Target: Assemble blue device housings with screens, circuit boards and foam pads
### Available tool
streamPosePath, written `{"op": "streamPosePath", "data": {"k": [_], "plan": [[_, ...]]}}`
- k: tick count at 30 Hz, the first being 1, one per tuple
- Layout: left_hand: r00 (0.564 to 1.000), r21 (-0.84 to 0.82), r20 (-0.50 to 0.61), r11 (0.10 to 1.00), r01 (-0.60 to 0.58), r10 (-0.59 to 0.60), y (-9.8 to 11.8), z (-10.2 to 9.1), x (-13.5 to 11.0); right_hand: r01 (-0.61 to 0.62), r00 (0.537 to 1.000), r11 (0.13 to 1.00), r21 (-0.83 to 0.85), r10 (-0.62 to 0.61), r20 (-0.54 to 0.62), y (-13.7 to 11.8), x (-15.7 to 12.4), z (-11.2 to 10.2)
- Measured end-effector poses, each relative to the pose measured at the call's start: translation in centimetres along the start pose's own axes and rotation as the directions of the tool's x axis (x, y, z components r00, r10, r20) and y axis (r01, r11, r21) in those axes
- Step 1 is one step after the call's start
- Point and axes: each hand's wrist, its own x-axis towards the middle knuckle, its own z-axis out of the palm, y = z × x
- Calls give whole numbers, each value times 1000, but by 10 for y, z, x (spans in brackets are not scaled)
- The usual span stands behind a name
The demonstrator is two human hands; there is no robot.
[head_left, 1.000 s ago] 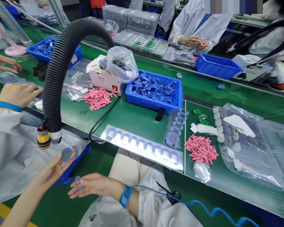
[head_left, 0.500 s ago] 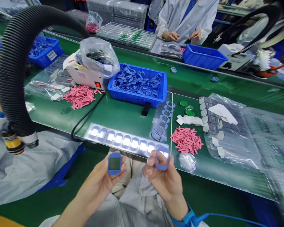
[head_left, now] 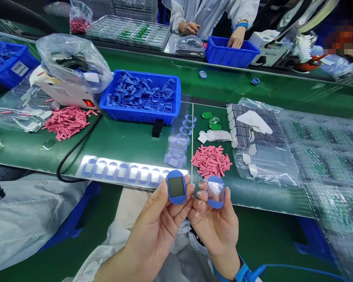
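My left hand (head_left: 160, 227) grips a blue casing with a dark LCD screen (head_left: 177, 187) between thumb and fingers, screen facing up at me. Close beside it, my right hand (head_left: 219, 233) pinches a clear display window with a blue border (head_left: 215, 202) by its edges. The two pieces are apart, though my fingertips nearly meet. Beyond my hands, a sheet of similar blue-bordered windows (head_left: 122, 173) lies along the table's front edge, its right end partly hidden by the casing. A second strip of blue-bordered windows (head_left: 182, 138) runs away from me.
A blue bin (head_left: 141, 115) holds many blue casings. Pink strips form a right pile (head_left: 211, 161) and a left pile (head_left: 66, 122). White pads (head_left: 219, 136), green circuit boards (head_left: 214, 126) and bagged grey parts (head_left: 264, 156) lie at right. Across the line, a co-worker's hand (head_left: 237, 38) reaches into another bin.
My view has swung to the right. Both hands have risen and come closer together, each still holding its piece. The co-worker's hand has moved into the far bin.
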Motion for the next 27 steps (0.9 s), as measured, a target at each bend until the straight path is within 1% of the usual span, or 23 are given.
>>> {"op": "streamPosePath", "data": {"k": [5,9,11,13,20,23,27], "plan": [[999,-18,-19,999,47,-48,-9,9,5,47,998,999,-12,-46,29,-10,-7,-4],[998,-34,-60,999,25,-27,-12,15,7,86,996,996,-11,-86,5,-9,-9,-5],[999,-32,-34,999,-2,1,-12,16,7,106,994,994,-24,-106,-14,-8,-10,-6],[1000,-28,17,999,-16,17,-11,17,7,120,992,992,-48,-122,-37,-8,-13,-6],[995,-28,98,1000,4,-1,-12,12,3,147,978,983,-113,-162,-134,-8,-19,-1],[994,-34,107,999,0,4,-12,12,2,148,972,980,-130,-169,-166,-8,-18,2],[996,-47,86,999,-8,12,-12,14,2,149,958,975,-164,-184,-221,-4,-16,5]]}}
